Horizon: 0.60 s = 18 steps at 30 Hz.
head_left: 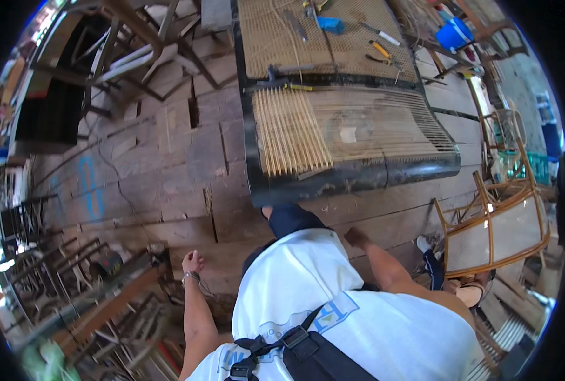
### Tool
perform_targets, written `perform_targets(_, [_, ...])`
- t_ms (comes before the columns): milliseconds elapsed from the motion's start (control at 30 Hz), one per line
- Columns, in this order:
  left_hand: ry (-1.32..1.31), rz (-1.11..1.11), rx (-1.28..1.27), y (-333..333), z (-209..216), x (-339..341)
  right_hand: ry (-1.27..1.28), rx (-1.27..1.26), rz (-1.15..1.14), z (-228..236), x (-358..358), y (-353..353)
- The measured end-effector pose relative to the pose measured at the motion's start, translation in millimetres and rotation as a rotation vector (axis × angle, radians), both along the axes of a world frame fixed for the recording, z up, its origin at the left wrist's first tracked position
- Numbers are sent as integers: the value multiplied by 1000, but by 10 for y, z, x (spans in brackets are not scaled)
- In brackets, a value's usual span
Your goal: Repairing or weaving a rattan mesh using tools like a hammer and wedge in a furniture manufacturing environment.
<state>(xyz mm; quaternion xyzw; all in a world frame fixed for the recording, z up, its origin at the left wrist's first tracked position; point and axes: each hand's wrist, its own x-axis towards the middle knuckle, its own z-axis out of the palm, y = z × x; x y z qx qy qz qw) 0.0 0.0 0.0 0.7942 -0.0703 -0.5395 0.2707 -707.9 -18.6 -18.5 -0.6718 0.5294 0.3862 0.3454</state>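
Black webbing strap (314,355), white shirt (295,270) | hands (194,261) (356,238) apart: left loosely curled, right unclear | curved, woven-cane bench (358,181)

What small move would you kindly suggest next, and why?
Perhaps bring the left hand forward to the pale strips on the bench: they cover only the left part of its near half, and neither that hand nor the right hand touches the bench or visibly holds a tool.

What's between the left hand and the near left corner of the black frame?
In the head view, wooden floorboards with a dark gap in them show between the left hand and that corner of the black frame.
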Motion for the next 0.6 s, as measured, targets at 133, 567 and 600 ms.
perform_targets(133, [114, -97, -22, -713, 68, -210, -259, 107, -249, 496, 375, -235])
perform_targets(567, [274, -923, 218, -1907, -1260, 1048, -832, -279, -1727, 118, 1521, 570])
perform_targets(600, [357, -849, 236, -2207, -1256, 1237, -647, -410, -1542, 277, 1826, 504])
